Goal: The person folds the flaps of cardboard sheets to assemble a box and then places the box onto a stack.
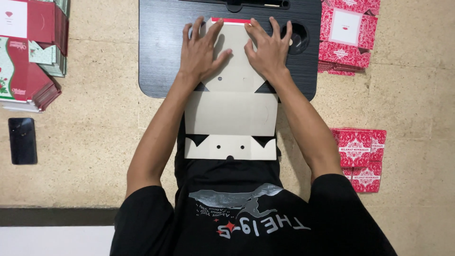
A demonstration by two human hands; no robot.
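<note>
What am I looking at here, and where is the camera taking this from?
There is no machine: a camera on a person's head looks straight down at their own two bare hands. The left hand and right hand press flat on an unfolded grey cardboard box blank, which lies across a black lap desk on the floor. Nothing is gripped. Stacks of flat red printed cartons lie to the left, finished red boxes to the right, and a dark phone lies nearby.
</note>
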